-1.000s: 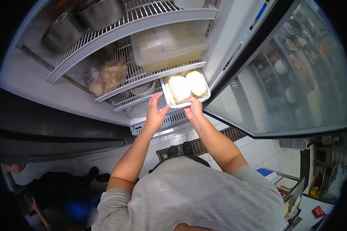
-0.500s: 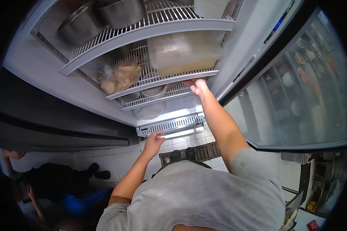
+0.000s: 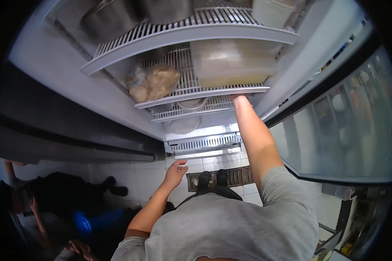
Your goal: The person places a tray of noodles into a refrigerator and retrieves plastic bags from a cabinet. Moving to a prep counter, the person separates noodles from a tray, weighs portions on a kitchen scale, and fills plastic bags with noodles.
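My right hand (image 3: 238, 99) reaches into the open refrigerator beneath the front edge of a wire shelf (image 3: 204, 92). That shelf hides its fingers, so whatever they touch is out of sight. On the same shelf stand a large translucent plastic tub (image 3: 235, 63) with pale yellowish contents and a knotted plastic bag (image 3: 159, 82) of pale lumps. One level down, left of my hand, sits a round white-rimmed container (image 3: 193, 104). My left hand (image 3: 177, 172) hangs in front of the refrigerator's bottom grille (image 3: 204, 142), fingers loosely bent and apart, with nothing in it.
Metal pots (image 3: 113, 19) and a white tub (image 3: 274, 12) occupy the upper shelf. The glass door (image 3: 344, 117) stands open on my right. A floor drain grate (image 3: 236, 177) lies by my feet. Another person in dark clothing (image 3: 69, 191) is at the lower left.
My right hand has gone deeper under the shelf, and its fingers have passed out of sight. My left hand stays low and empty. The view has shifted, moving the refrigerator rightward in frame.
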